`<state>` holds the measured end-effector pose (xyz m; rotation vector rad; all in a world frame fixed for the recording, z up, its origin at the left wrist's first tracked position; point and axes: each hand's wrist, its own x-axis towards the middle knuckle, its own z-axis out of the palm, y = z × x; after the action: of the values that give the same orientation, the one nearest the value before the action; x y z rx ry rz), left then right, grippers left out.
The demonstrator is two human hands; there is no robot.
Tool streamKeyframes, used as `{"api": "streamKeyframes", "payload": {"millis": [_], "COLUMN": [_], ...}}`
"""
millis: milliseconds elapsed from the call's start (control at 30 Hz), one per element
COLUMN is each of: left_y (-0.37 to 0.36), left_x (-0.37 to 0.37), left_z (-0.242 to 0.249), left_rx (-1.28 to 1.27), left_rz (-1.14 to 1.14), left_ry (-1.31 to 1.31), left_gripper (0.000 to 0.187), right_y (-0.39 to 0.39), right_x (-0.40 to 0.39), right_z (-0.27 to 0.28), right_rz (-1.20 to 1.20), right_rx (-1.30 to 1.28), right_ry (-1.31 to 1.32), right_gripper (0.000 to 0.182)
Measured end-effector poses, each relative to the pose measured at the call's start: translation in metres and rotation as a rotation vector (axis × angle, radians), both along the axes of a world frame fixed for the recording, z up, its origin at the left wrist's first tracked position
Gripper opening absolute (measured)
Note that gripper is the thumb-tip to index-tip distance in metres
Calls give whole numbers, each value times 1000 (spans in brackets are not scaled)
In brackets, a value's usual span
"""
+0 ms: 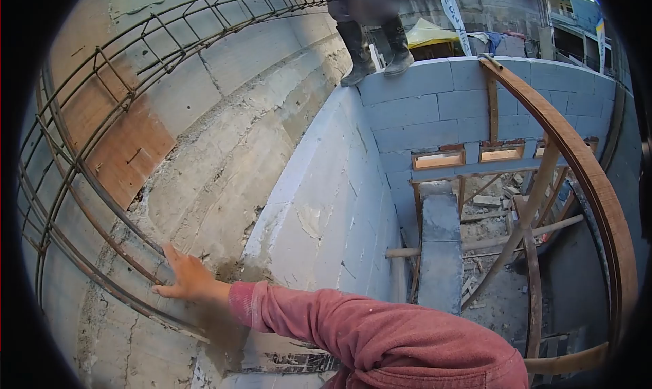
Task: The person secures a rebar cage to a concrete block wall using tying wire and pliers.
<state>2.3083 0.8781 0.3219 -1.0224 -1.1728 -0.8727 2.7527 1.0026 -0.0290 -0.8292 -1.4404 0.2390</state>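
My right hand [190,278] reaches across to the left from a red sleeve [326,314]. Its visible fingers are spread apart, right at the near ends of two long steel rods of a rebar cage [73,165]. Whether the fingertips touch the rods is hard to tell. The cage, made of long bars with square ties, curves from the left edge up to the top of the view. Another bar [146,311] passes just below my hand. My left hand is out of view.
Another person's boots [356,53] stand on the block wall's top [421,73]. A concrete ledge [197,185] runs along the left. To the right, a drop holds timber props [536,185], a curved wooden beam [570,131], a grey concrete piece [440,246] and rubble.
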Motion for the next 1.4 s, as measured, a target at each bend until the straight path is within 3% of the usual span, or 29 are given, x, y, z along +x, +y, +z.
{"api": "streamKeyframes", "payload": {"millis": [400,533,633,833,933,1400], "left_y": [-11,10,15,13,2,-3], "left_x": [3,-85,-104,-52,-37,-16], "left_z": [-3,20,17,0,0,-7], "left_rx": [-37,-12,-35,91,-9,2], "left_rz": [-72,51,111,-37,-38,50], "left_ry": [-10,39,19,-41,-168,-227], "left_gripper": [45,33,31,49,49,50], "right_y": [3,3,3,9,11,12], "right_x": [-1,-5,-5,-6,-6,-6], "right_z": [0,3,5,1,0,-1], "right_rz": [-58,-81,-101,-141,-131,-132], "right_rx": [89,136,169,220,229,233], "right_ry": [39,52,48,42,47,43], "right_gripper": [80,72,69,67,67,67]}}
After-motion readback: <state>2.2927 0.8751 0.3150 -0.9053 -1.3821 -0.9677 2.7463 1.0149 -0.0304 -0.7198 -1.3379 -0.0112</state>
